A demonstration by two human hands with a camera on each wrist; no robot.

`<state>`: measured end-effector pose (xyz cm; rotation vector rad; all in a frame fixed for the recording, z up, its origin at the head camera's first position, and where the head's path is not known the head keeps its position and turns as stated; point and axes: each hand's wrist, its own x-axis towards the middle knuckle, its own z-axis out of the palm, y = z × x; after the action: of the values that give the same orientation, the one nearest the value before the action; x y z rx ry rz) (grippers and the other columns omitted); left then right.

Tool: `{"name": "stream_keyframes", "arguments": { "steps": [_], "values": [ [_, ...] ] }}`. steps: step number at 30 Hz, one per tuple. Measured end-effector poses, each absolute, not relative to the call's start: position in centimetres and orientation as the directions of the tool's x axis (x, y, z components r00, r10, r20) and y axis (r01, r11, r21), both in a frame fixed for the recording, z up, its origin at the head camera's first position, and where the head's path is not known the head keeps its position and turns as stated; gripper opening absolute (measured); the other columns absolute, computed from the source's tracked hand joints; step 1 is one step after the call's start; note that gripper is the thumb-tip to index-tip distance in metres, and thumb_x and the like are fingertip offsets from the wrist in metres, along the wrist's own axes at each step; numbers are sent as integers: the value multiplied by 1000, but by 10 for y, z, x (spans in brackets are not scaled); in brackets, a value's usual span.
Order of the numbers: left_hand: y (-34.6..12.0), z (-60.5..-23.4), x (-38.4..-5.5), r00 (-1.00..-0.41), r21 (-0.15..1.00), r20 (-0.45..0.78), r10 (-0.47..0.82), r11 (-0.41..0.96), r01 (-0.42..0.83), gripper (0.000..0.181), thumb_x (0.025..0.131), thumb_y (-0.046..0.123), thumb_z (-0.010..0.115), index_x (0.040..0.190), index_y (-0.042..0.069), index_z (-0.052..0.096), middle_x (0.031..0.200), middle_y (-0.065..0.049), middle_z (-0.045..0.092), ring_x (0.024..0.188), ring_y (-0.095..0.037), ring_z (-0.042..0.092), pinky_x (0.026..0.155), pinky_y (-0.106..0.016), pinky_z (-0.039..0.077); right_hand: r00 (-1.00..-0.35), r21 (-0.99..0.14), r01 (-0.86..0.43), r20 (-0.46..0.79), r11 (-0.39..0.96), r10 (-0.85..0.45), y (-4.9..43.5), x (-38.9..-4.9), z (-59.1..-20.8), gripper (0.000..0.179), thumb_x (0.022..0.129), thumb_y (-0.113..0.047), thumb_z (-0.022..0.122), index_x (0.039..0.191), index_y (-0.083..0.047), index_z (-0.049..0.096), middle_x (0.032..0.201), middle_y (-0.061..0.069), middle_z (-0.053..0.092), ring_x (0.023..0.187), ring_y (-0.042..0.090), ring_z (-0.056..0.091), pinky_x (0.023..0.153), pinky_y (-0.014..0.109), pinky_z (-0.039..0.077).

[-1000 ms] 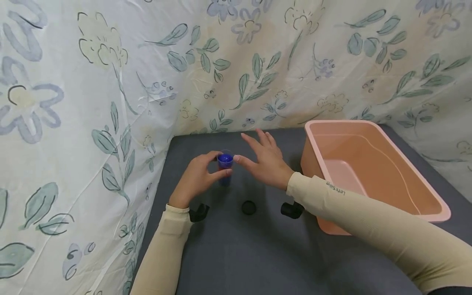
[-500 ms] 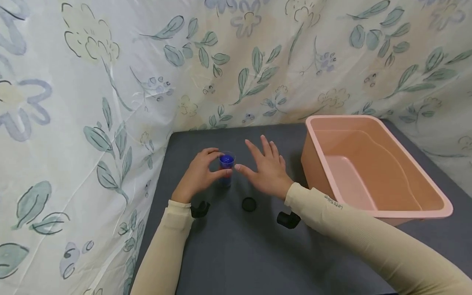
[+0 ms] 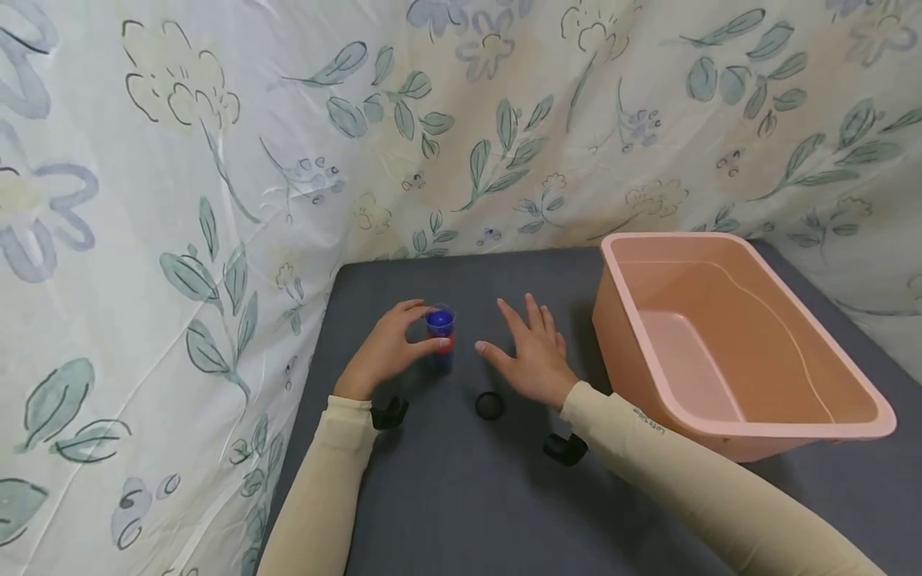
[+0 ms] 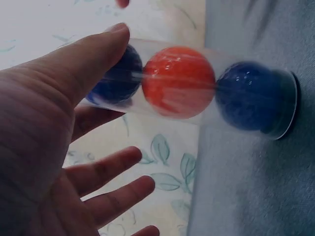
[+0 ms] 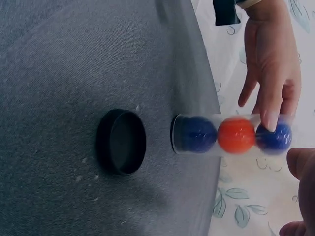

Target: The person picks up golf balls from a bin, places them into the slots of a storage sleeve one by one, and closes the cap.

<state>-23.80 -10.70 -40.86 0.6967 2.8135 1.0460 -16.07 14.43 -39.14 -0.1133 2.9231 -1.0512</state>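
Note:
A clear plastic tube [image 3: 441, 358] stands upright on the dark tabletop, with three balls stacked inside. In the left wrist view the lower blue ball [image 4: 246, 96] and the orange-red middle ball [image 4: 178, 82] show well; the thumb partly covers the upper blue ball [image 4: 120, 78]. My left hand [image 3: 392, 346] pinches the tube near its open top between thumb and index finger, the other fingers spread. My right hand [image 3: 533, 358] hovers to the right of the tube, fingers spread and holding nothing. Nearer to me lies a round black cap [image 5: 129, 142], hollow side up.
A large pink plastic tub [image 3: 634, 320] stands on the right of the dark grey tabletop [image 3: 468, 496], beyond my right forearm. Flower-printed cloth [image 3: 403, 160] hangs behind the table and along its left side. Black wrist cameras [image 3: 565, 450] sit below both wrists.
My right hand has drawn back from the top of the tube, moving right and toward me. The left hand keeps its pinch on the tube, and the cap stays where it was.

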Motion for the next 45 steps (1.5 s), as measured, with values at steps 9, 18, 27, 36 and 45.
{"name": "stream_keyframes", "arguments": {
  "steps": [9, 18, 27, 36, 45],
  "values": [
    [-121, -414, -239, -906, 515, -104, 409, 802, 303, 105, 84, 63, 77, 166, 24, 25, 173, -20, 13, 159, -49, 11, 119, -79, 12, -997, -605, -49, -18, 794, -75, 146, -162, -410, 85, 99, -60, 61, 167, -27, 22, 175, 14, -2, 160, 45, -1, 120, 78, 8],
    [-126, -426, -239, -917, 426, -229, 327, 881, 208, 119, 81, 71, 75, 168, 31, 3, 175, -18, -6, 159, -49, -11, 114, -84, -5, -990, -548, -56, -81, 835, -119, 148, -160, -424, 85, 96, -59, 66, 164, -22, 32, 172, 19, 21, 156, 46, 23, 116, 76, 26],
    [-130, -426, -240, -915, 412, -265, 304, 894, 178, 119, 83, 75, 71, 167, 33, -2, 174, -17, -9, 158, -48, -14, 113, -84, -7, -952, -436, -163, -167, 885, -258, 142, -159, -434, 74, 85, -59, 79, 144, -17, 62, 157, 17, 48, 144, 41, 45, 108, 71, 41],
    [-130, -423, -238, -922, 436, -246, 298, 884, 169, 123, 81, 75, 72, 167, 33, -5, 174, -18, -8, 158, -50, -13, 114, -84, -7, -938, -409, -218, -163, 886, -306, 133, -154, -435, 50, 84, -41, 87, 127, -21, 71, 149, 12, 55, 139, 38, 50, 108, 69, 41],
    [-130, -417, -236, -930, 440, -228, 288, 882, 166, 123, 81, 73, 74, 168, 31, -4, 174, -18, -7, 158, -49, -14, 115, -82, -7, -952, -304, -244, -106, 921, -287, 130, -151, -436, 43, 80, -41, 89, 112, -17, 72, 131, 12, 65, 118, 33, 62, 91, 58, 52]
  ]
}}
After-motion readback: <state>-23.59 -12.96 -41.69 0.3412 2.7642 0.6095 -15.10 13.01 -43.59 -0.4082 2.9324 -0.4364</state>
